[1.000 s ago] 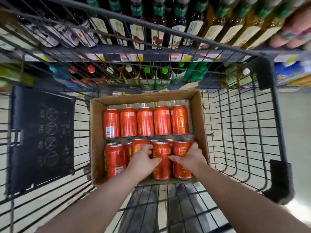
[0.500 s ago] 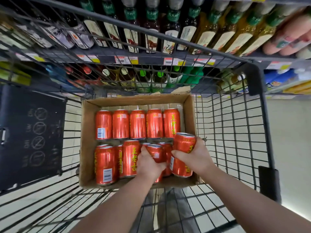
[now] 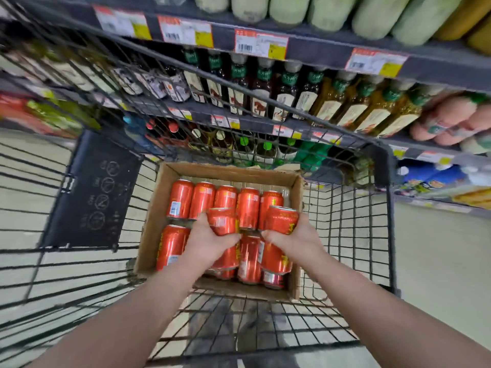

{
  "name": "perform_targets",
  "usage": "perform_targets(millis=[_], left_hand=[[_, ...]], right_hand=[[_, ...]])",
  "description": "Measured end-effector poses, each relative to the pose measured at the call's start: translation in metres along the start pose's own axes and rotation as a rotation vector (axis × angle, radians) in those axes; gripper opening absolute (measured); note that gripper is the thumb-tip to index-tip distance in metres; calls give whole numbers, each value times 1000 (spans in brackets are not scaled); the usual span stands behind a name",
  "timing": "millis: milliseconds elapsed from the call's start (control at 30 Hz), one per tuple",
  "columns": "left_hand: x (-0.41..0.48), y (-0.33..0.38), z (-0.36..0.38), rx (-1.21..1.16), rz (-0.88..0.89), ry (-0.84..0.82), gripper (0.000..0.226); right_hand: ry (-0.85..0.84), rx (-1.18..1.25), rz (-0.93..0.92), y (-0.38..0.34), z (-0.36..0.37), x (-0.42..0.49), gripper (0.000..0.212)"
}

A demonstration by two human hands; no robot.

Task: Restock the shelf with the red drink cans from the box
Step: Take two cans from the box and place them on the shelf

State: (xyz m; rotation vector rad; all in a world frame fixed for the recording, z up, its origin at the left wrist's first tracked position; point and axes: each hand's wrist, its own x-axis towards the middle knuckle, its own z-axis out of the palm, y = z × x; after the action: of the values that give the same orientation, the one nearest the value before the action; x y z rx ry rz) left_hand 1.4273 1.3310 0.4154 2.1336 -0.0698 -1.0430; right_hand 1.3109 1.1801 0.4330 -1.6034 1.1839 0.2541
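An open cardboard box (image 3: 154, 224) stands in a wire shopping cart (image 3: 353, 235) and holds several red drink cans (image 3: 180, 199) upright in two rows. My left hand (image 3: 210, 241) is shut on one red can (image 3: 222, 221), lifted above the front row. My right hand (image 3: 293, 243) grips another red can (image 3: 281, 219), also raised over the box. The shelf (image 3: 332, 53) rises just beyond the cart, stocked with bottles.
Dark bottles (image 3: 236, 86) and amber bottles (image 3: 372, 107) fill the middle shelf, green-capped bottles (image 3: 265, 150) the lower one, pale bottles (image 3: 377, 14) the top. A black folded child-seat flap (image 3: 93, 192) hangs on the cart's left side. Price tags line the shelf edges.
Both hands went from resting on the front row to each lifting a red can out of the box. The view has tilted up toward the shelves.
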Motion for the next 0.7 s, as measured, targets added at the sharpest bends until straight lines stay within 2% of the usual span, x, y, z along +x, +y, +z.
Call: perform_targets(millis=[100,200,333,467,700], left_hand=[[-32,31,-29,-102,31,166,60],[-64,55,-55,-156,87,290,64],[-109,80,-90,-244,188,437,55],[-164,104,-131,-385,236,547,67],[-264,104,-228,-549,297,749,82]], right_hand=[[-6,-34,-94,-44,-12,-17,63],[7,-69,-204,-88,-24,-39,63],[-30,-88,-396,-146,-37,-76,60],[-73,-80,-584,-205,-37,-124,58],[-302,-69,-847,-298,12,-223,65]])
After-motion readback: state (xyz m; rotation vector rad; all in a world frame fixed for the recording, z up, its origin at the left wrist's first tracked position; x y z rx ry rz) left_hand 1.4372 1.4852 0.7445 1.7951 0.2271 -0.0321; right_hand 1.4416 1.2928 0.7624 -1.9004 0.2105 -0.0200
